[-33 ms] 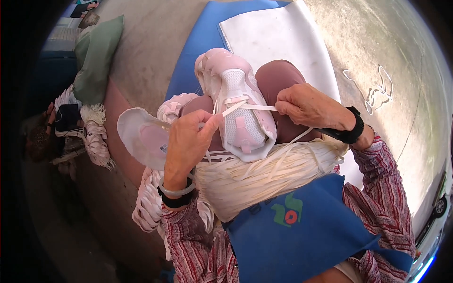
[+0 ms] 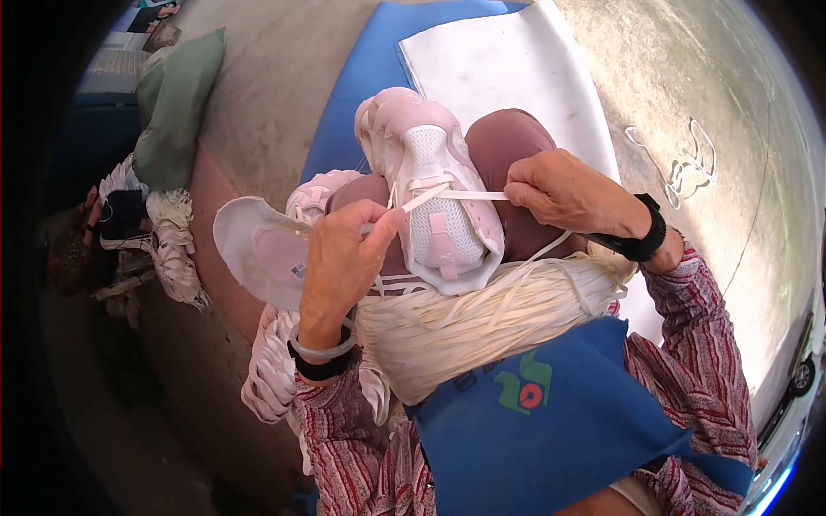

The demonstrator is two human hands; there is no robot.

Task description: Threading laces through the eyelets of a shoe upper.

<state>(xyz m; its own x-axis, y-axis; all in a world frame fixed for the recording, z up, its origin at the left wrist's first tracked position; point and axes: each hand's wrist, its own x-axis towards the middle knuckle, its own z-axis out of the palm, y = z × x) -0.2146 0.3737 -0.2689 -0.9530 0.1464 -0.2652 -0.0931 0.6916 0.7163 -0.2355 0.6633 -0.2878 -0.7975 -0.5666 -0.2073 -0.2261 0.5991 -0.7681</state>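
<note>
A pink and white sneaker upper rests between my knees, its mesh tongue facing up. A flat white shoelace crosses over itself low on the lacing. To the left of the upper, my left hand pinches one lace end, with thumb and fingers pressed together. On the other side, my right hand grips the second end, and both stretches look taut. A thick bundle of cream laces lies across my lap below the upper.
Another pink and white upper and a rounded white-and-pink shoe piece are at my left. A blue sheet and white sheet lie ahead. Loose lace is on the floor at right. Tied bundles stand far left.
My right hand has shifted very slightly to the right with its lace end. My left hand and the upper look unmoved.
</note>
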